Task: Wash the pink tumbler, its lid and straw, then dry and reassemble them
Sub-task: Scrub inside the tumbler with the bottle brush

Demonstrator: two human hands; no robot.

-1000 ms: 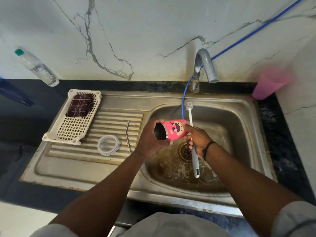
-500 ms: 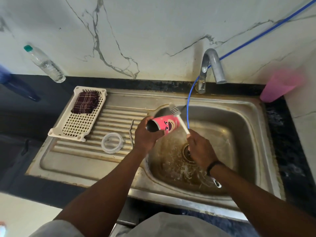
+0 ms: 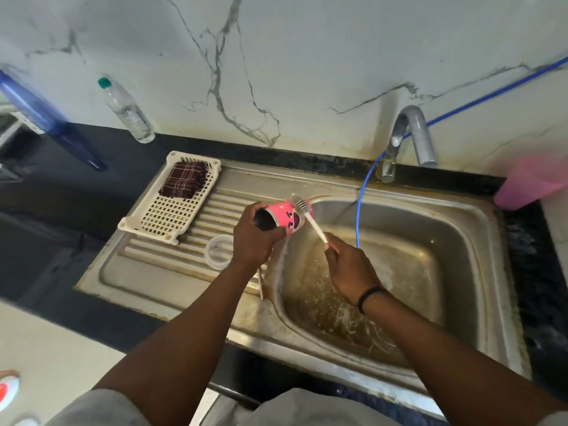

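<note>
In the head view, the pink tumbler point(image 3: 287, 217) is held on its side above the seam between the draining board point(image 3: 153, 272) and the basin of the sink point(image 3: 461, 241). It is gripped near its mouth by the left hand point(image 3: 253, 238), fingers curled round the rim end. Its long axis runs roughly from eight o'clock to two o'clock, with the dark open mouth turned toward eight o'clock and the base toward the tap point(image 3: 412, 133). A brush point(image 3: 310, 219) is grasped by its white handle in the right hand point(image 3: 350, 269), and its bristles are laid against the base end of the tumbler.

The tumbler is judged light, rigid and slippery when wet, so it is best taken round the body or rim with a full wrap, not pinched. The clear lid point(image 3: 218, 252) is seen on the draining board at nine o'clock from the left hand, and part of the metal straw point(image 3: 260, 284) shows below that wrist.
</note>
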